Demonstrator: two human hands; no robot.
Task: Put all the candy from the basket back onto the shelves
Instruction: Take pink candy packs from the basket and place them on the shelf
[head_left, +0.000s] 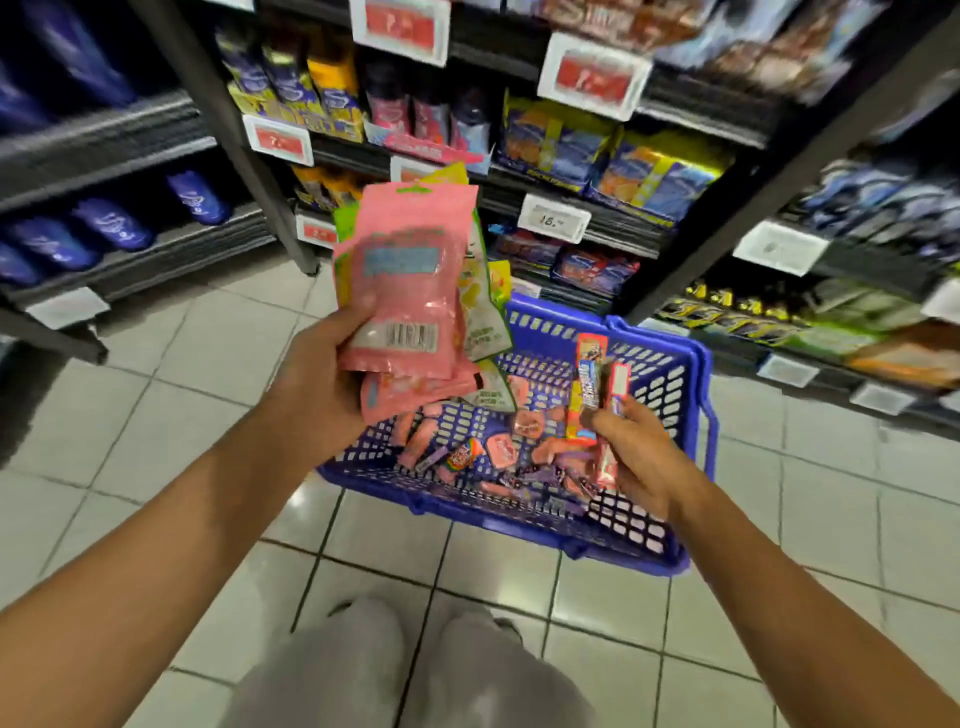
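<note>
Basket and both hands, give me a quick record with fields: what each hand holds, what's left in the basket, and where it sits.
left hand: grips a bunch of pouches, pink candy pouch in front
right hand: holds several candy sticks upright
basket: blue, on the tiled floor before the shelves
basket contents: small pink candies and other wrapped pieces remain
task state: not finished

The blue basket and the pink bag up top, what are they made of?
The blue basket looks like hard molded plastic: stiff walls full of even slots, slightly shiny. The pink bag, gripped by the left hand, looks like thin glossy plastic film: it crinkles, catches the light, and has a printed barcode.
</note>
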